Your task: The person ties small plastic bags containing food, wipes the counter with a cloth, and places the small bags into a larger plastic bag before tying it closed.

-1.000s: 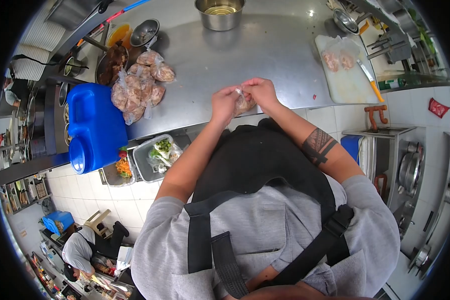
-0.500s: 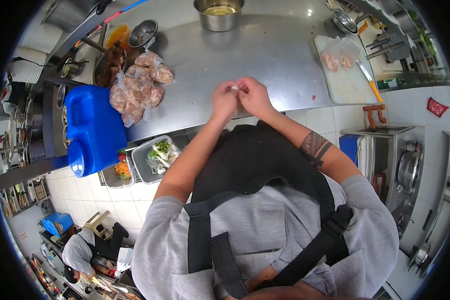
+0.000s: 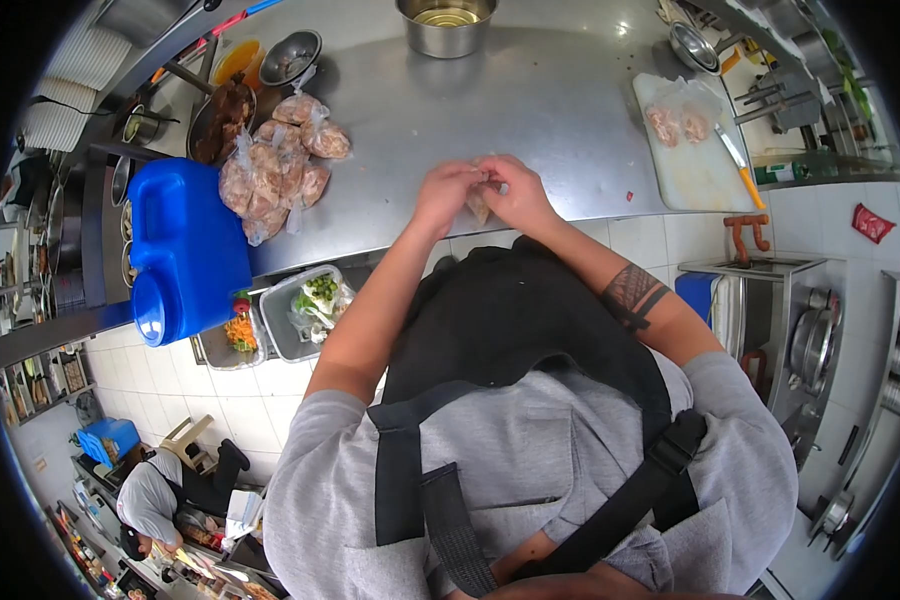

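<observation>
At the near edge of the steel table, my left hand (image 3: 444,198) and my right hand (image 3: 519,196) meet with fingers pinched together. Between and below them hangs a small plastic bag (image 3: 479,207) with pinkish contents, largely covered by the hands. Both hands seem to grip its gathered top; the exact finger hold is hidden. To the left lies a pile of tied plastic bags of raw meat (image 3: 267,180). On the right, a white cutting board (image 3: 698,183) bears another clear bag with pinkish meat (image 3: 686,118) and a knife with an orange handle (image 3: 749,187).
A big blue jug (image 3: 192,250) stands at the table's left end. A steel pot (image 3: 448,40) is at the back, metal bowls (image 3: 290,58) at the back left. Below the edge sit tubs of vegetables (image 3: 288,325). Another person (image 3: 155,495) works at the lower left.
My left hand has shifted slightly left and turned, and the fingers have moved at the bag's top. More of the bag shows below the hands. The view has tilted a little.
</observation>
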### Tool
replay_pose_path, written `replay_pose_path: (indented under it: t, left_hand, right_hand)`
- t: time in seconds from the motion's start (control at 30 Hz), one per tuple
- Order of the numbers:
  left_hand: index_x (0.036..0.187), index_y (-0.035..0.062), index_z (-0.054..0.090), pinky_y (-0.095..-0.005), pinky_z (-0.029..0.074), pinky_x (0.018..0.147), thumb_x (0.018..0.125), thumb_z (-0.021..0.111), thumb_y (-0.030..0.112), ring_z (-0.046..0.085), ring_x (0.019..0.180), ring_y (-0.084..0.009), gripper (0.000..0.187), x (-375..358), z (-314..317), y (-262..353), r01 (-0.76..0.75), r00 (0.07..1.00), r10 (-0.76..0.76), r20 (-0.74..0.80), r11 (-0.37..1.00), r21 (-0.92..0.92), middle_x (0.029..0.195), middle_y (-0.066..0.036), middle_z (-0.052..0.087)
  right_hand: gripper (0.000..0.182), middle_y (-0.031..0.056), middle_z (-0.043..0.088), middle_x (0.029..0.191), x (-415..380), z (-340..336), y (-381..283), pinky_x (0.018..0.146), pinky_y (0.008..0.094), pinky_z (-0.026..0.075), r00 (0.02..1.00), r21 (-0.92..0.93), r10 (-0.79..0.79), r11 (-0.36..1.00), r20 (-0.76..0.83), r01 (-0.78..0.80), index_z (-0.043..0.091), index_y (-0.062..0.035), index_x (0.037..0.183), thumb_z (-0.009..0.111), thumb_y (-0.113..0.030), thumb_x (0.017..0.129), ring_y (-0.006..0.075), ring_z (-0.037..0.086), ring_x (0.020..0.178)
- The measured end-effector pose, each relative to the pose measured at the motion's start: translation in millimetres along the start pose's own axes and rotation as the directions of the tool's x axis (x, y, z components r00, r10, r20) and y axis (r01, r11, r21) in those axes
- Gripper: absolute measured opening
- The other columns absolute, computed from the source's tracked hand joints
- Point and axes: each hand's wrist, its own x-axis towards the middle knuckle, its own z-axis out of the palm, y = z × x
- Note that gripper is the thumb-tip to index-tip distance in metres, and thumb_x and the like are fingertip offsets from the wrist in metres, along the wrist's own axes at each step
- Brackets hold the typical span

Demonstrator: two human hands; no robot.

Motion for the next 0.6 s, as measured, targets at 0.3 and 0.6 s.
replay_pose_path:
  t: [0.3,0.6]
  left_hand:
    - [0.099,-0.0043,0.071,-0.0279,0.053,0.070,0.090,0.069,0.008,0.066,0.077,-0.0142,0.014,-2,8,3,0.009,1.000,-0.006,-0.029,0.995,0.098,0.089,-0.009,0.071]
    - [0.103,-0.0050,0.070,-0.0283,0.056,0.066,0.088,0.064,-0.003,0.069,0.073,-0.0171,0.016,-1,4,-13,-0.025,0.996,0.041,-0.076,0.977,0.212,0.093,-0.011,0.072]
  right_hand:
    - [0.010,0.0211,0.065,0.096,-2,-5,6,0.080,0.0484,0.051,0.997,-0.274,0.018,0.962,0.073,0.002,0.062,0.0006,0.097,0.063,-0.005,0.089,0.0414,0.062,0.095]
    - [0.009,0.0209,0.066,0.093,-6,-8,22,0.080,0.0440,0.051,0.904,-0.071,0.410,0.912,0.122,-0.404,0.060,-0.0009,0.098,0.061,-0.010,0.095,0.0366,0.065,0.089]
